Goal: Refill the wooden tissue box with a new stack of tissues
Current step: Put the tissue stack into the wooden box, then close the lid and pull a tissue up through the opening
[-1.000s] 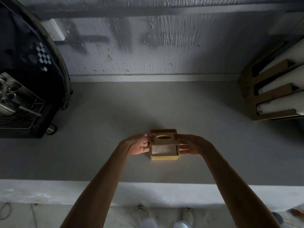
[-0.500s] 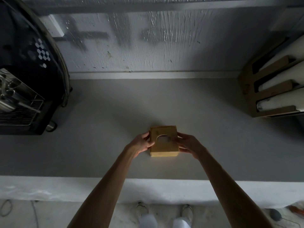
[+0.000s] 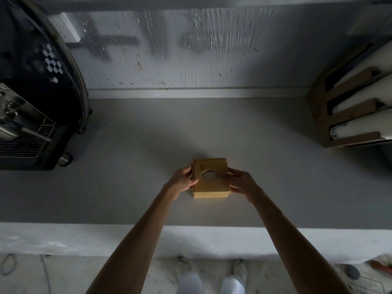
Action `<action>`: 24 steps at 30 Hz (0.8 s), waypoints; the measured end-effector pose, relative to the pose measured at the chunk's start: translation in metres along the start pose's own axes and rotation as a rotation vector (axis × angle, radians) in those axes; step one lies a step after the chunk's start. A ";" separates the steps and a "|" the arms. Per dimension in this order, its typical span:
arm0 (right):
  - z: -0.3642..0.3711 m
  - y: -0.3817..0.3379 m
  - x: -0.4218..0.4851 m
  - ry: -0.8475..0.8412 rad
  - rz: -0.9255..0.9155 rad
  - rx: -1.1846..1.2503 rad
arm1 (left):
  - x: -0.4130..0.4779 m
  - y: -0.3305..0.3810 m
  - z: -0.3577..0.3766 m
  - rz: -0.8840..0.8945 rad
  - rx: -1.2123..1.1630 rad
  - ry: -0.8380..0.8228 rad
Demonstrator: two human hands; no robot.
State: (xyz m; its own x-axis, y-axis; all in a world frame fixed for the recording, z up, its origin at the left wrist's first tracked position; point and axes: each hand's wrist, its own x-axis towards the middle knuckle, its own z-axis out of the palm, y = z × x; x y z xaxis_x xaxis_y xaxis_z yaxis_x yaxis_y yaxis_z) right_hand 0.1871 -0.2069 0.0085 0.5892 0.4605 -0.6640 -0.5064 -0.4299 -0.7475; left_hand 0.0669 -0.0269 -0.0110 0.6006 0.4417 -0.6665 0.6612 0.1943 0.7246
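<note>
Left hand (image 3: 182, 181) and right hand (image 3: 241, 181) fingers curled round wooden tissue box (image 3: 212, 188) on table (image 3: 127, 177); black machine (image 3: 31, 107) and cardboard rack (image 3: 347, 115) stood well apart.

Lid (image 3: 213, 186), ajar a second ago, now flush atop wooden tissue box (image 3: 211, 194).

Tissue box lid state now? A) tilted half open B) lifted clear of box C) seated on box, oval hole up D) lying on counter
C: the lid sits on top of the wooden tissue box, oval hole facing up, left hand and right hand holding its sides.
</note>
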 end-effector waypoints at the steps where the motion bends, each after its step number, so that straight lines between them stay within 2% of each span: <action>1: 0.001 0.002 0.001 0.017 0.000 0.015 | -0.001 0.000 0.001 0.013 0.015 0.016; 7: 0.009 0.009 -0.001 0.079 -0.051 0.060 | -0.004 -0.005 0.007 0.051 -0.035 0.086; 10: 0.011 0.015 -0.003 0.102 -0.144 -0.145 | -0.009 -0.011 0.010 0.064 -0.060 0.062; 13: 0.009 0.030 -0.007 0.095 -0.162 -0.289 | -0.018 -0.025 0.011 0.140 -0.088 0.025; 15: 0.010 0.038 -0.016 0.104 -0.189 -0.423 | -0.025 -0.037 0.014 0.124 -0.085 0.012; 16: 0.010 0.041 -0.019 0.141 -0.222 -0.455 | -0.028 -0.042 0.017 0.107 -0.089 0.005; 17: 0.010 0.047 -0.017 0.104 -0.199 -0.416 | -0.029 -0.045 0.020 0.098 -0.103 -0.001; 19: 0.011 0.053 -0.014 0.052 -0.289 -0.473 | -0.031 -0.047 0.025 0.128 -0.089 0.029; 20: 0.013 0.052 -0.017 0.066 -0.209 -0.467 | -0.031 -0.046 0.026 0.162 -0.030 0.073; 23: 0.016 0.058 -0.015 0.308 -0.380 -0.439 | -0.031 -0.042 0.029 0.214 0.068 0.158; 24: 0.015 0.063 -0.012 0.323 -0.367 -0.427 | -0.030 -0.042 0.030 0.220 0.066 0.167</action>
State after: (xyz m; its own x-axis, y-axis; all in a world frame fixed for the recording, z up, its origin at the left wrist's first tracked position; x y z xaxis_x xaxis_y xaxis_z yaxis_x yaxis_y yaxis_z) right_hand 0.1391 -0.2279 -0.0309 0.8697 0.4079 -0.2779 0.0194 -0.5908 -0.8066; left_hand 0.0346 -0.0742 -0.0262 0.6544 0.6059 -0.4523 0.5540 0.0228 0.8322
